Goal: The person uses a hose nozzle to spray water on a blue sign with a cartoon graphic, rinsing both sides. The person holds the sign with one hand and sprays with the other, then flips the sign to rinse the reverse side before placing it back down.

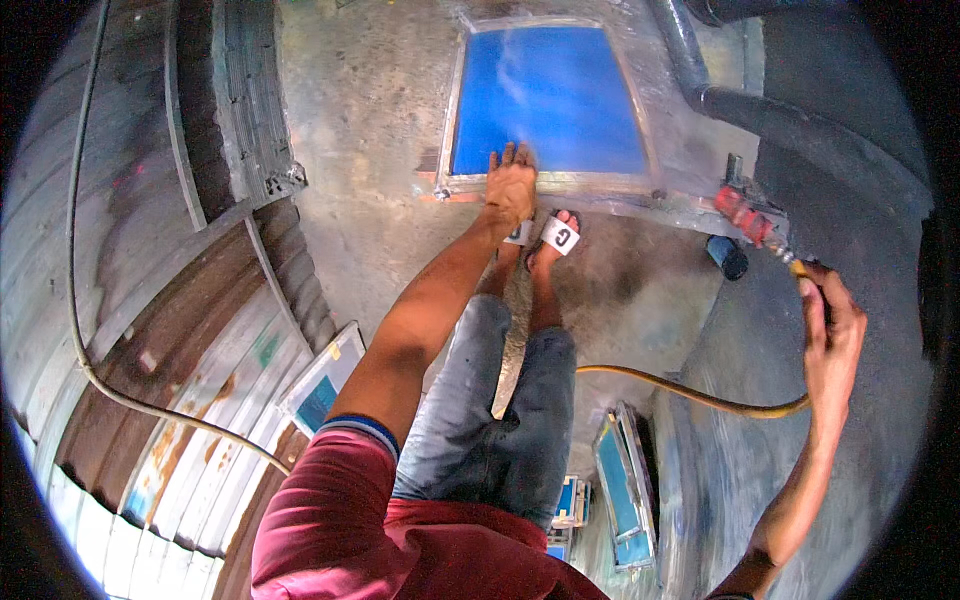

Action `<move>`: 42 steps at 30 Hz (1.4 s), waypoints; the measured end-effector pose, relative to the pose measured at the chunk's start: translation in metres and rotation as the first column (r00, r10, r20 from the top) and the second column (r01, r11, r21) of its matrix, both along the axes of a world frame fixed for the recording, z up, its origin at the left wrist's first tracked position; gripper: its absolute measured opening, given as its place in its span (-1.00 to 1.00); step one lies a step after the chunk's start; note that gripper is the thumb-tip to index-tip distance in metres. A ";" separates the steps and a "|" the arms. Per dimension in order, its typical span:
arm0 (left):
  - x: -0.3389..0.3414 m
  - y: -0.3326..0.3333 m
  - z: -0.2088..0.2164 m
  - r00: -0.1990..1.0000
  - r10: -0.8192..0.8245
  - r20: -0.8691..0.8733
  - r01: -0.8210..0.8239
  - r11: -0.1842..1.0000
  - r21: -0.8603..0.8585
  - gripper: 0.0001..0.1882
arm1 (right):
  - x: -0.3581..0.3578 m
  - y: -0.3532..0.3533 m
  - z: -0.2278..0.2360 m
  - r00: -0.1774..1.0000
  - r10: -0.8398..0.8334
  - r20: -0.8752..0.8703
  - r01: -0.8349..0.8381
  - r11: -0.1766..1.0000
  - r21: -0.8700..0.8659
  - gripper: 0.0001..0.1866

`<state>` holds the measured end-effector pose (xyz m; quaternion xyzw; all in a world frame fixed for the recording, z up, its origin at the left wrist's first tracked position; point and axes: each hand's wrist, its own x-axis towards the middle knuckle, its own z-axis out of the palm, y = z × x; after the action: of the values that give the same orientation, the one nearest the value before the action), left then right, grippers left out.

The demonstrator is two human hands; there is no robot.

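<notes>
A silk-screen frame with blue mesh (555,95) and a pale rim stands or leans in front of me. My left hand (512,185) reaches to its near edge, fingers stretched and slightly spread over the rim and lower mesh; contact is likely but not certain. Off to the right, my right hand (832,320) is closed around the end of a yellow hose (700,398). A metal connector and a blurred red fitting (745,215) extend from that end toward the frame; its exact kind is unclear. Whitish haze shows across the blue mesh.
Dark pipes (780,115) run along the right wall, above a dark blue cylinder (727,257). Smaller framed screens (625,490) lean behind me, another framed screen (325,380) at left. A grey cable (75,250) hangs along the corrugated wall (180,370). My sandalled feet stand near the ledge.
</notes>
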<state>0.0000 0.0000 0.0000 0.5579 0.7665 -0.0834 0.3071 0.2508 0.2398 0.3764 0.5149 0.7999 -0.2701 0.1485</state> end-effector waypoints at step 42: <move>-0.087 0.115 0.123 0.979 -0.166 -0.119 0.201 0.693 0.692 -0.62 | 0.254 -0.100 -0.176 0.857 -0.401 -0.325 0.513 0.597 0.617 -0.60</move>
<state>-0.0871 0.1154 0.1227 0.7039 0.6882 0.1697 0.0449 0.5053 0.1403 0.2001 0.6977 0.6909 -0.0233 -0.1880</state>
